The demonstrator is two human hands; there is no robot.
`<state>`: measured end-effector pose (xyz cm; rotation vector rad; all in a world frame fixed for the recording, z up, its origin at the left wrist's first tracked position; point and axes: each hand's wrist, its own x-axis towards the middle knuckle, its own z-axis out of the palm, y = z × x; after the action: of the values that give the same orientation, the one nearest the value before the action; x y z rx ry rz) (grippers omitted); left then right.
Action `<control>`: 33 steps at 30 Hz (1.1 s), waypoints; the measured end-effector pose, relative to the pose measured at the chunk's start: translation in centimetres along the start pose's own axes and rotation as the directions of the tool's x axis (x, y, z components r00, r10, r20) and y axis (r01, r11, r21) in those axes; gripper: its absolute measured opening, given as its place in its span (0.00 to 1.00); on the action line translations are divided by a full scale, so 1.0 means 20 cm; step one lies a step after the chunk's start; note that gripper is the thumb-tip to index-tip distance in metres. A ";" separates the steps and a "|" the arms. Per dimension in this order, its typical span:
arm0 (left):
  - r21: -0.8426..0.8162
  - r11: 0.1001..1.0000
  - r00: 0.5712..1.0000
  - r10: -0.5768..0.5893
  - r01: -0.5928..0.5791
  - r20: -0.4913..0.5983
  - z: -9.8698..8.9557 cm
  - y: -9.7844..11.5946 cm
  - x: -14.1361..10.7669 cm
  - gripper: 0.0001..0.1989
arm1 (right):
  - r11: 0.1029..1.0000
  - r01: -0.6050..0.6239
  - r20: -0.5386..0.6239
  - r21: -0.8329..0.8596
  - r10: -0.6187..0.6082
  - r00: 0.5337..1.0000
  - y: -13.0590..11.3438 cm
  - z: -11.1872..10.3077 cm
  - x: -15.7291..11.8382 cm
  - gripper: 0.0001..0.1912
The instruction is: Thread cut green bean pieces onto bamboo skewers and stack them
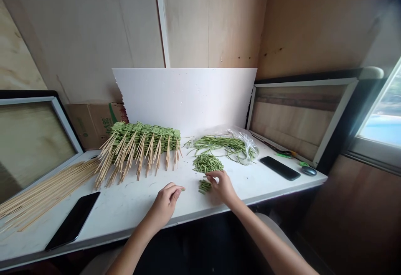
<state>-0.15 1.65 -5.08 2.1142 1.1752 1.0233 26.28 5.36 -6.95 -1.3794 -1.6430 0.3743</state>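
Note:
My left hand (167,203) is closed in a pinch above the table's front edge. A short piece of green bean (183,189) pokes out at its fingertips. My right hand (223,186) also pinches, and a small bean piece (205,176) shows at its finger and thumb. Just left of and under that hand lies a small group of cut bean pieces (204,186). Behind it is a larger heap of cut bean pieces (207,163). Long uncut green beans (222,143) lie at the back, partly in a clear plastic bag (249,143).
Stacked skewers of green bean pieces (145,141) stand back left, their sticks pointing forward. Loose bamboo skewers (53,183) and a black phone (73,220) lie left. Another phone (280,168) and a mouse (308,170) are on the right. A white board (188,99) stands behind.

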 end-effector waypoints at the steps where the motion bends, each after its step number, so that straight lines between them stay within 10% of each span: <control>1: 0.008 1.000 1.000 0.016 -0.016 0.003 0.00 0.00 0.00 0.20 | 1.000 -0.007 -0.005 -0.012 0.007 1.000 0.02 0.00 0.01 0.12; 10: 0.032 0.999 0.999 0.032 -0.032 0.004 0.00 0.03 0.00 0.15 | 0.985 0.098 0.037 -0.142 -0.094 0.995 -0.02 0.01 -0.02 0.12; 19: -0.002 0.992 0.988 0.124 -0.125 -0.097 0.04 0.04 -0.01 0.16 | 0.951 0.161 0.274 0.265 -0.235 0.933 -0.29 0.01 -0.14 0.18; 33: 0.213 0.940 0.955 0.287 -0.265 -0.079 0.02 0.11 -0.04 0.09 | 0.919 0.287 0.097 0.269 -0.322 0.942 -0.36 0.02 -0.18 0.04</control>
<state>1.01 -0.08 -4.03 2.4635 1.0906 1.2014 21.32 -0.10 -3.64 -0.9063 -1.8221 0.4847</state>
